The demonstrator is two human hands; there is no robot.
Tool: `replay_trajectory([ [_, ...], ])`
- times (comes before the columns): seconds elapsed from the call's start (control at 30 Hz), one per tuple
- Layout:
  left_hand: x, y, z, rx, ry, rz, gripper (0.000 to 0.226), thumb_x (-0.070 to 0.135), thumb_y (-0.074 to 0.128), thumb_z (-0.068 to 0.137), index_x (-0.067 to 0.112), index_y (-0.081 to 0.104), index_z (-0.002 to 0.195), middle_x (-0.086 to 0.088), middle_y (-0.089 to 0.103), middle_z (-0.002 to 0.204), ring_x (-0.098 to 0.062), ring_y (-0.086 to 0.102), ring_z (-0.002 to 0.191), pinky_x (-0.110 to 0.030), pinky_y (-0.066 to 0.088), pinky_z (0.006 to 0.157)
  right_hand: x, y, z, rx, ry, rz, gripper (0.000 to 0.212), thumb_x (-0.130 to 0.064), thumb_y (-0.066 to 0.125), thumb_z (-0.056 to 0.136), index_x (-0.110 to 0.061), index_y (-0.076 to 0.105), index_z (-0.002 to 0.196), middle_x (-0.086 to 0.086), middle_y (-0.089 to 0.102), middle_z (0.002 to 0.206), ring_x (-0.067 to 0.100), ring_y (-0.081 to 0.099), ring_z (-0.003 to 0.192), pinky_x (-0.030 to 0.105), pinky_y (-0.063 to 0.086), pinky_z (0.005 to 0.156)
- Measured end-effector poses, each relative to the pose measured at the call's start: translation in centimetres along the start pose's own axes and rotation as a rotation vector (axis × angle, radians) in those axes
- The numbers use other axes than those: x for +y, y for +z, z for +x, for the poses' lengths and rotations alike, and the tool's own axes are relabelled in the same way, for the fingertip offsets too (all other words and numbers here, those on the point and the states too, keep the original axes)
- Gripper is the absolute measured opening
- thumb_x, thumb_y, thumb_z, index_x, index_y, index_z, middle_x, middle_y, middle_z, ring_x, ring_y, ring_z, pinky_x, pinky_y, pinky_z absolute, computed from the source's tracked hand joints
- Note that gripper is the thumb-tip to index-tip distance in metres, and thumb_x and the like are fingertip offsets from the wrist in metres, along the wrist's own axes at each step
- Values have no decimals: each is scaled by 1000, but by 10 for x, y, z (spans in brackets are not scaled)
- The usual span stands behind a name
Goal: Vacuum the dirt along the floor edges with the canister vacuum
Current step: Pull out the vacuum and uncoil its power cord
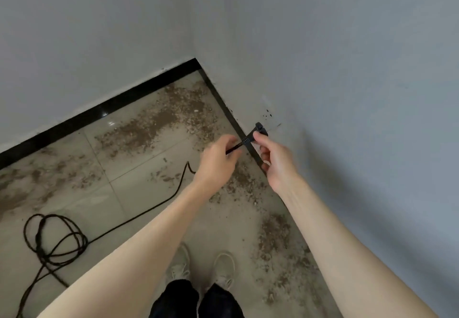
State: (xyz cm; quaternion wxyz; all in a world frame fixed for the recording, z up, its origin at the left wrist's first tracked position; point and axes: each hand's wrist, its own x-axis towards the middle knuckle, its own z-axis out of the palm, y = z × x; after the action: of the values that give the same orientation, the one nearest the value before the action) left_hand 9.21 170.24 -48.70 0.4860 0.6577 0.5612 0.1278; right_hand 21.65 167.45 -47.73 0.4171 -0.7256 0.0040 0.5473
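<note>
Black plug (260,130) held near the right wall (347,69), just above the black skirting (99,110), long axis slanting from lower left to upper right, head end toward the socket holes (267,113). Right hand (275,158) pinching the plug body, fingers curled. Left hand (218,161) gripping the ribbed sleeve and cord (139,215) just behind. Thin, dark, round cord trailing down-left across glossy beige tiles (139,143) into a loose coil (54,238). Brown crumbly dirt (159,121) spread in patches along both edges and into the corner. Matte grey walls. Pale shoes (203,265) below, dark trouser legs (196,300).
</note>
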Motion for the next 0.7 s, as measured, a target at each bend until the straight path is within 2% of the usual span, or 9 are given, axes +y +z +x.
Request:
replay_trajectory([
  [0.03, -7, 12, 14, 11, 22, -7, 27, 21, 57, 93, 17, 58, 120, 1, 66, 105, -13, 60, 100, -23, 43, 89, 4, -1, 16, -3, -8, 11, 36, -31, 77, 76, -7, 69, 102, -5, 43, 71, 10, 37, 63, 25, 30, 61],
  [0.13, -27, 40, 47, 60, 142, -68, 15, 16, 62, 90, 12, 64, 105, 16, 59, 80, 9, 56, 74, -3, 38, 65, 18, -2, 54, -39, -82, -15, 23, -29, 71, 83, -7, 70, 89, -2, 50, 68, 12, 42, 64, 25, 32, 60],
  [0.2, -41, 53, 68, 89, 219, -56, 14, 15, 63, 90, 10, 68, 101, 12, 60, 81, 6, 53, 72, -1, 36, 63, 27, -5, 75, -14, -252, -190, 26, -29, 60, 93, -6, 70, 87, 10, 61, 76, 14, 52, 70, 26, 38, 65],
  [0.27, -56, 65, 89, 120, 267, -32, 18, 19, 63, 90, 10, 69, 105, 6, 62, 86, -3, 54, 77, -2, 36, 64, 43, -17, 95, 138, -614, -616, 27, -27, 52, 97, -7, 70, 98, 14, 66, 96, 19, 59, 87, 27, 38, 74],
  [0.37, -77, 82, 121, 175, 316, -13, 22, 25, 62, 91, 10, 68, 106, 3, 63, 89, -9, 54, 77, -10, 35, 63, 60, -45, 127, 479, -1335, -1391, 25, -15, 61, 89, 0, 69, 108, 16, 66, 113, 34, 60, 111, 37, 41, 100],
  [0.43, -85, 93, 139, 234, 352, -9, 24, 30, 59, 92, 11, 66, 106, 4, 62, 87, -11, 53, 74, -18, 34, 61, 64, -62, 148, 625, -1547, -1764, 35, -14, 62, 85, 2, 67, 116, 19, 62, 126, 35, 56, 122, 46, 38, 108],
  [0.57, -90, 114, 159, 311, 453, 30, 26, 35, 54, 95, 13, 59, 108, 3, 64, 93, -16, 57, 76, -27, 33, 60, 62, -86, 171, 924, -1482, -2348, 52, -19, 39, 94, -9, 39, 145, 7, 31, 154, 24, 31, 142, 43, 14, 119],
  [0.63, -92, 121, 161, 324, 483, 80, 29, 35, 50, 96, 13, 56, 115, 0, 67, 102, -21, 61, 82, -28, 33, 61, 63, -89, 177, 995, -1368, -2533, 59, -23, 31, 99, -5, 12, 151, 9, 5, 159, 31, 6, 146, 50, -2, 118],
  [0.7, -92, 123, 162, 337, 502, 122, 35, 36, 47, 98, 15, 55, 124, -2, 66, 112, -24, 62, 95, -27, 36, 66, 64, -91, 181, 1048, -1281, -2662, 67, -29, 27, 103, 4, -8, 148, 21, -20, 153, 43, -19, 137, 55, -13, 110],
])
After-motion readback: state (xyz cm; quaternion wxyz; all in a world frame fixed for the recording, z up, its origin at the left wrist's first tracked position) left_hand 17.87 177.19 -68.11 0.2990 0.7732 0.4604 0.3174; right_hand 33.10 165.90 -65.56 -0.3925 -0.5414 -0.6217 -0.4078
